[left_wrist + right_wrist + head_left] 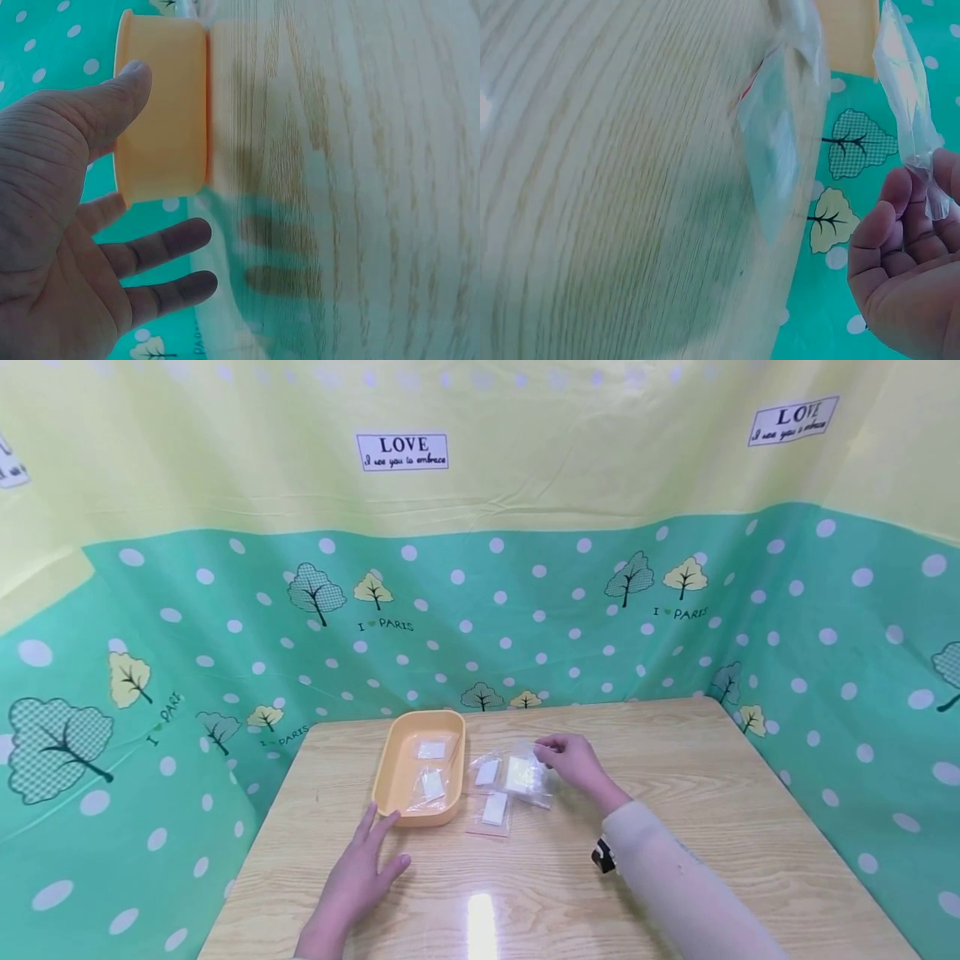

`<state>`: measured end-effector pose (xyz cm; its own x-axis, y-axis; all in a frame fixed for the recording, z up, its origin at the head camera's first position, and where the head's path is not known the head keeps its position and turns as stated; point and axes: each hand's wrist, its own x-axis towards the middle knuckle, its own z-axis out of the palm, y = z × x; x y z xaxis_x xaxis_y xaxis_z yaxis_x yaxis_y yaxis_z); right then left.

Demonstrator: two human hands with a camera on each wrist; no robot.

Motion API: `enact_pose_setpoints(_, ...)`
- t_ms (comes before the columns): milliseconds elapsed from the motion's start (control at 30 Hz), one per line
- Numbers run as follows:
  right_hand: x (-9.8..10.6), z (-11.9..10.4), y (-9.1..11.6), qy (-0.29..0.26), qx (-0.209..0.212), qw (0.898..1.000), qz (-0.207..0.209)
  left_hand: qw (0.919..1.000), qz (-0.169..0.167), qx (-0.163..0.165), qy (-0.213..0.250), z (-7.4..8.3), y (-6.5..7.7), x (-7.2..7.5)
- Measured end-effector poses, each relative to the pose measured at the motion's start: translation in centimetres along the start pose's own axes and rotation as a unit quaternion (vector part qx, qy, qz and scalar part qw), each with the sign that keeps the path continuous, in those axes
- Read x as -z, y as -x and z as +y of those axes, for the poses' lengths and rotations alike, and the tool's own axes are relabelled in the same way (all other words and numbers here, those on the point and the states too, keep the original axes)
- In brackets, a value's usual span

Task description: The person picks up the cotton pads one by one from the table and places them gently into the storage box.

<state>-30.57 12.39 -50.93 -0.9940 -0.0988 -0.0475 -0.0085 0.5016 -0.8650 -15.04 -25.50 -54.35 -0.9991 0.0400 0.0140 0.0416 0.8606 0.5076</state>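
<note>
While my right hand [576, 763] pinches 1 end of a clear plastic bag [904, 82] above the tabletop [675, 747], the bag's long axis runs left from the fingertips, toward the peach-orange, round-cornered plastic tray [442, 816] near the tabletop's far left corner. I judge that sideways line decisive: 2 flat, see-through plastic bags [487, 772] with white contents lie between. My left hand [356, 872], fingers spread and holding nothing, is nearer, at the tray's near end; I cannot tell whether it touches.
</note>
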Motion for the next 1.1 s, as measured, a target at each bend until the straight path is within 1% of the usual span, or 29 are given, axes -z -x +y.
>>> enact_pose_setpoints(67, -0.1, -0.1, 0.0, -0.015, -0.002, 1.000, -0.002, 1.0000, -0.001, 0.001, 0.000, 0.0, 0.0, 0.0)
enact_pose_setpoints(167, -0.5, -0.4, 0.0, -0.043, -0.019, 0.999, -0.001, 1.0000, -0.002, 0.002, 0.002, 0.0, 0.0, 0.0)
enact_pose_setpoints(267, -1.1, -0.8, 0.1, -0.086, -0.039, 0.996, -0.004, 1.0000, -0.004, 0.003, 0.002, 0.0, 0.1, 0.0)
enact_pose_setpoints(367, -2.1, -1.3, 0.2, -0.143, -0.054, 0.988, -0.013, 1.0000, -0.004, 0.004, 0.000, 0.0, 0.1, 0.0)
enact_pose_setpoints(467, -3.3, -2.1, 0.4, -0.202, -0.059, 0.977, -0.030, 1.0000, -0.004, 0.003, -0.001, -0.1, 0.1, 0.0)
enact_pose_setpoints(600, -5.0, -3.3, 0.7, -0.253, -0.061, 0.964, -0.054, 1.0000, -0.003, 0.001, 0.002, -0.1, 0.1, 0.0)
enact_pose_setpoints(700, -6.3, -4.2, 1.0, -0.265, -0.061, 0.960, -0.068, 1.0000, -0.003, 0.000, 0.002, -0.1, 0.0, -0.1)
enact_pose_setpoints(867, -7.9, -5.8, 1.2, -0.279, -0.060, 0.955, -0.077, 1.0000, -0.005, 0.000, 0.001, -0.2, 0.0, -0.2)
enact_pose_setpoints(967, -8.8, -6.2, 1.2, -0.283, -0.058, 0.954, -0.080, 1.0000, -0.003, -0.001, 0.001, -0.2, 0.0, -0.2)
enact_pose_setpoints(1100, -9.8, -6.2, 0.9, -0.283, -0.052, 0.954, -0.086, 1.0000, -0.002, -0.002, 0.001, -0.2, 0.0, -0.2)
